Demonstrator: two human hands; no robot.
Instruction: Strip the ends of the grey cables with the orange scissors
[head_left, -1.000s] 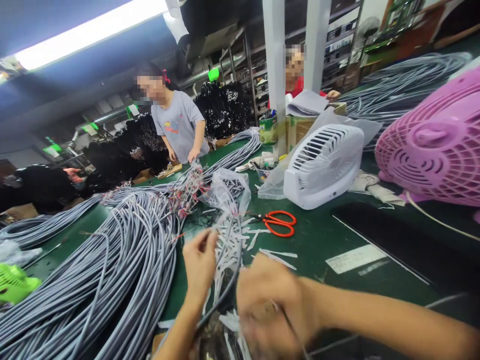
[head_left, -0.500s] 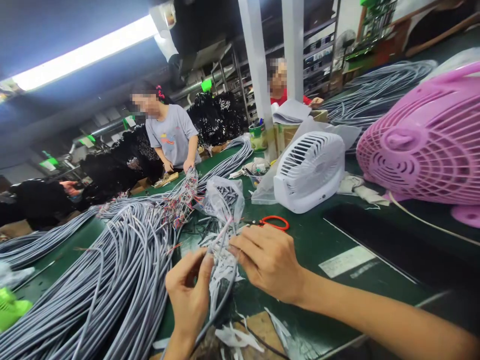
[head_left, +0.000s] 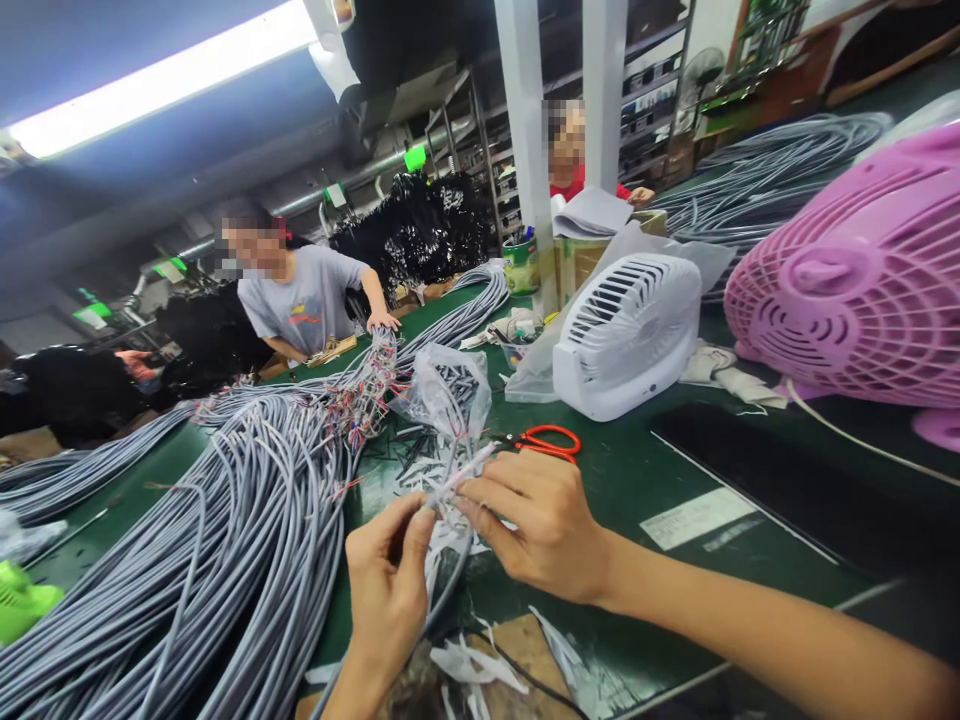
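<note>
My left hand (head_left: 390, 570) pinches the end of a grey cable (head_left: 452, 582) between thumb and fingers. From those fingertips a thin, pale pinkish-white strand (head_left: 471, 470) sticks out up and to the right. Just beside it, my right hand (head_left: 534, 525) is closed in a pinch near the strand's lower part; its fingertips hide what is in them. Scraps of white stripping (head_left: 431, 475) lie under and behind the hands. Red-handled scissors (head_left: 551, 441) rest just beyond my right hand.
A large bundle of grey cables (head_left: 247, 530) fills the left side. Behind my hands lies a plastic bag of short dark pieces (head_left: 450, 385). A white fan (head_left: 626, 335) and a pink fan (head_left: 840, 290) stand right. One co-worker (head_left: 300, 295) handles cable ends; another sits behind posts.
The pale strand has tilted from near upright over to the right. My left hand has shifted slightly right and up. The co-worker in grey leans lower, one arm stretched to the cable ends.
</note>
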